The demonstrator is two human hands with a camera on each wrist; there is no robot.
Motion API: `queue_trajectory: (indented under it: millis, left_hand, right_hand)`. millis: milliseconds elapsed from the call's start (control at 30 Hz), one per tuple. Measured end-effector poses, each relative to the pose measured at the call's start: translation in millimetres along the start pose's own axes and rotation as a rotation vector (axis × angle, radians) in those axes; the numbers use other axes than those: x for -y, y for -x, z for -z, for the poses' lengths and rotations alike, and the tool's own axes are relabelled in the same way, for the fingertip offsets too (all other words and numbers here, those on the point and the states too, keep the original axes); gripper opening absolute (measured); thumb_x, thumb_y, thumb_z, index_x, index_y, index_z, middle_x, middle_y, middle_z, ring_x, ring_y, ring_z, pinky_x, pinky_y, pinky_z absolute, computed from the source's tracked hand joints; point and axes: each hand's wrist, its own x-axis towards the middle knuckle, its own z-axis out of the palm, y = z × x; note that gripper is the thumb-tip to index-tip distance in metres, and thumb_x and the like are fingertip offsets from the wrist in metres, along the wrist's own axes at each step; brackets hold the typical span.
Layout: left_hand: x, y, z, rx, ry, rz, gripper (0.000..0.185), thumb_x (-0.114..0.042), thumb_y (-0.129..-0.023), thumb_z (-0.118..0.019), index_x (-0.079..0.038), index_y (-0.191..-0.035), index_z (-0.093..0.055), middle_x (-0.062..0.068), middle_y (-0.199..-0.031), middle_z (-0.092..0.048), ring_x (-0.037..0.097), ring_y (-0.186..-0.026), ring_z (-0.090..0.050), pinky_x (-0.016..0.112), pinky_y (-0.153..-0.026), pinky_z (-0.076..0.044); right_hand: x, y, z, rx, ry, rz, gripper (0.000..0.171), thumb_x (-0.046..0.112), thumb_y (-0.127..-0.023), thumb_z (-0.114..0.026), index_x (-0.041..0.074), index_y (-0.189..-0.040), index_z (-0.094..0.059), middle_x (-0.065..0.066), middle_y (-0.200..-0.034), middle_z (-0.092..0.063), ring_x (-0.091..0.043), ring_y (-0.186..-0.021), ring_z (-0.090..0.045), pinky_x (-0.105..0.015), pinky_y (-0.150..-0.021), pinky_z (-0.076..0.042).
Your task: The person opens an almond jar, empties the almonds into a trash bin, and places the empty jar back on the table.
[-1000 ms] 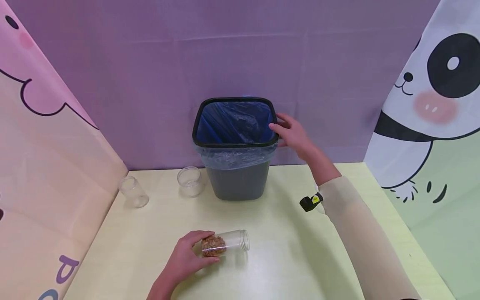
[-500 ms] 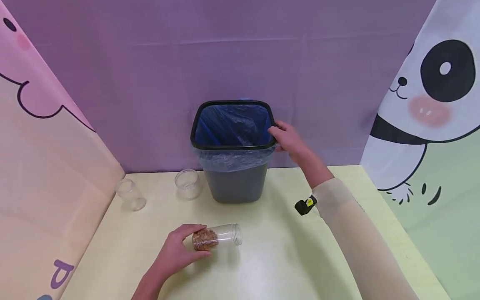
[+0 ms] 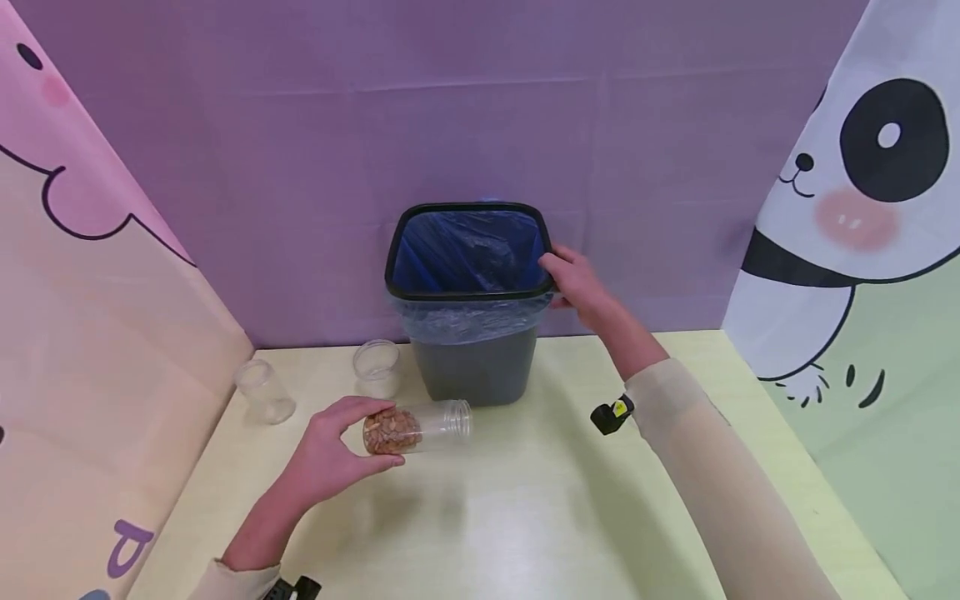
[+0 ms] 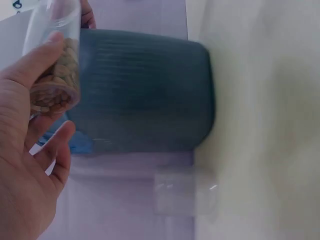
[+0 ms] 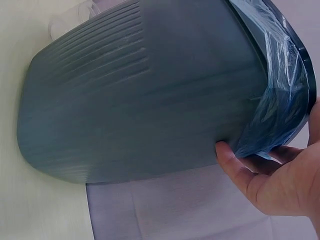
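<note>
Jar (image 3: 416, 427) of clear plastic, lying sideways in the air just above the bench (image 3: 525, 517), is held by the left hand (image 3: 330, 454). Its fingers and thumb curl round the closed bottom end, where brown nuts or similar bits sit in a heap. The open mouth points right, toward the bin (image 3: 472, 308). In the left wrist view the jar (image 4: 52, 65) shows close up, fingers wrapped round the filled end.

It looks light and stiff, with smooth walls that could slip. The loose filling will shift and spill if the mouth tips down. The body near the filled end seems the surest place to grip.

The right hand (image 3: 577, 279) grips the right edge of the bin's black rim. The right wrist view shows the thumb (image 5: 232, 160) pressed on the grey wall, below the blue liner (image 5: 275, 85) folded over the rim.

Two empty clear jars stand at the back left: one (image 3: 264, 390) near the left wall, one (image 3: 377, 368) just beside the bin.

The bench is pale yellow and glossy. A purple cloth hangs behind. A pink cartoon cloth hangs at the left, a panda cloth (image 3: 862, 192) at the right.
</note>
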Motion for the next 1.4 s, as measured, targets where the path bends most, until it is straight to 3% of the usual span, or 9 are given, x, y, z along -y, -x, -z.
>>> queue_trajectory:
  millis: [167, 500, 800, 1000, 1233, 1400]
  left_hand:
    - [-6.5, -23.1, 18.9, -0.022, 0.006, -0.057, 0.066, -0.026, -0.056, -0.096, -0.014, -0.116, -0.070, -0.006, -0.112, -0.067, 0.012, -0.104, -0.059, 0.021, -0.084, -0.049]
    - [-18.1, -54.9, 58.2, -0.037, -0.032, -0.044, 0.069, -0.020, -0.057, -0.096, -0.014, -0.120, -0.069, -0.003, -0.114, -0.066, 0.012, -0.102, -0.057, 0.023, -0.080, -0.048]
    - [-18.4, -76.3, 98.7, -0.055, -0.097, -0.094, 0.069, -0.011, -0.056, -0.096, -0.011, -0.120, -0.069, 0.003, -0.112, -0.068, 0.005, -0.098, -0.056, 0.012, -0.076, -0.046]
    - [-17.7, -89.3, 118.2, -0.071, -0.151, -0.116, 0.069, -0.006, -0.055, -0.095, -0.007, -0.119, -0.069, 0.004, -0.110, -0.069, 0.003, -0.093, -0.054, 0.016, -0.075, -0.042]
    - [-24.8, -107.8, 136.1, -0.043, -0.188, -0.052, 0.066, -0.013, -0.062, -0.093, -0.011, -0.122, -0.068, 0.005, -0.116, -0.067, 0.002, -0.096, -0.052, 0.018, -0.077, -0.040]
    - [-30.5, -119.8, 147.8, -0.025, -0.244, -0.031, 0.066, -0.015, -0.062, -0.094, -0.010, -0.122, -0.068, 0.008, -0.117, -0.067, 0.010, -0.096, -0.055, 0.019, -0.076, -0.040]
  right_hand:
    - [0, 0, 3, -0.002, 0.001, 0.006, 0.052, 0.032, -0.097, -0.045, 0.015, -0.146, -0.043, -0.014, -0.132, -0.052, -0.026, -0.106, -0.052, -0.046, -0.090, -0.050]
    - [2, 2, 2, 0.002, -0.006, -0.022, 0.052, 0.031, -0.098, -0.045, 0.015, -0.148, -0.041, -0.015, -0.133, -0.052, -0.027, -0.105, -0.055, -0.046, -0.090, -0.050]
    - [6, 4, -1, 0.001, -0.015, -0.009, 0.052, 0.032, -0.098, -0.046, 0.014, -0.146, -0.041, -0.015, -0.136, -0.050, -0.029, -0.109, -0.053, -0.047, -0.092, -0.048]
    - [6, 4, 1, -0.007, -0.025, -0.012, 0.052, 0.031, -0.098, -0.046, 0.013, -0.147, -0.040, -0.015, -0.136, -0.049, -0.030, -0.108, -0.054, -0.047, -0.092, -0.049]
    - [6, 5, 4, -0.031, -0.023, -0.012, 0.053, 0.032, -0.098, -0.046, 0.014, -0.148, -0.039, -0.015, -0.136, -0.050, -0.029, -0.105, -0.055, -0.047, -0.091, -0.049]
    - [4, 3, 3, -0.022, -0.023, -0.011, 0.053, 0.032, -0.098, -0.047, 0.015, -0.148, -0.040, -0.015, -0.137, -0.050, -0.029, -0.108, -0.056, -0.048, -0.091, -0.049]
